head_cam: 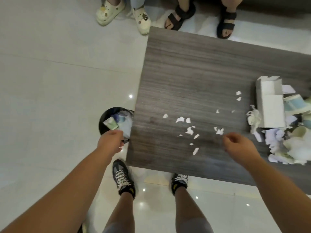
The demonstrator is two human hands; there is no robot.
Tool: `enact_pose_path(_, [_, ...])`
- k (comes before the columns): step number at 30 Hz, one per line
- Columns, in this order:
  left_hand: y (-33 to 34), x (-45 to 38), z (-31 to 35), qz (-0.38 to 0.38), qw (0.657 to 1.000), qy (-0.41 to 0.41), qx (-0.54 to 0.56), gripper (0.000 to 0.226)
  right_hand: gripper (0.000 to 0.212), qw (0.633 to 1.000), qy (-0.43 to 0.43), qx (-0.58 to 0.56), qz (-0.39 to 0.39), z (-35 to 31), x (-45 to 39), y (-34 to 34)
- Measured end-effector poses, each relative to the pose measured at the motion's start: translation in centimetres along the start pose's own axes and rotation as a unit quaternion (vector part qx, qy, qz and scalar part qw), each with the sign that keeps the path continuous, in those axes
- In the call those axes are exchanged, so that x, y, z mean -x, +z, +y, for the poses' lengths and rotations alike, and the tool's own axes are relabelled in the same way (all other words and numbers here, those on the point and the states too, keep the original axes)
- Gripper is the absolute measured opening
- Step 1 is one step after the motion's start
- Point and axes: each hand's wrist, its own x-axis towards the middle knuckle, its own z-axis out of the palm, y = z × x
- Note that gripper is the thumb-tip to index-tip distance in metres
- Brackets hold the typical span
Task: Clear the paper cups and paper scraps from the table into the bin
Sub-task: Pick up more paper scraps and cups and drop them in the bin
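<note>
The table's point(193, 64) far half lies bare; scraps point(190, 130) dot the middle, a box point(271, 105) and cups point(294, 105) crowd its right edge.

We record a grey wood-grain table point(202, 64) carrying scattered small white torn paper scraps point(189, 130), an open white cardboard box point(271, 105), and a heap of crumpled white paper and pale paper cups point(289, 142) at its right edge. A round black bin point(107, 115) on glossy white floor tiles point(58, 81) holds waste. Our left hand point(110, 140) hangs over the bin; our right hand point(237, 145), fingers loosely curled, hovers above the table.
</note>
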Motion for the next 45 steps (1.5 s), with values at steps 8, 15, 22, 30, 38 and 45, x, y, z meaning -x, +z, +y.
enact_pose_path(8, [9.6,4.5,-3.6,-0.059,0.955,0.098,-0.274,0.009,0.098,0.966,0.047,0.096,0.235,3.1,-9.1,-13.1])
enact_pose_path(15, [12.8,5.4,-3.9,-0.01,0.94,0.098,-0.327,0.013,0.117,0.976,0.061,0.161,0.132,2.9,-13.3,-11.9])
enact_pose_path(22, [12.6,4.3,-2.9,-0.02,0.945,0.053,-0.323,0.032,0.107,0.983,0.058,-0.036,0.173,3.6,-14.0,-10.1])
enact_pose_path(30, [13.3,3.7,-2.4,-0.022,0.94,0.037,-0.339,0.039,0.106,0.964,-0.031,-0.159,0.213,5.6,-9.2,-10.5])
enact_pose_path(38, [14.2,10.3,1.4,-0.139,0.962,0.156,-0.175,0.017,0.081,0.95,-0.074,-0.254,0.166,1.0,-0.8,-6.3])
enact_pose_path(45, [14.2,15.3,3.3,-0.347,0.899,0.259,-0.06,0.048,0.087,0.939,-0.061,-0.336,-0.03,-6.0,5.2,2.5])
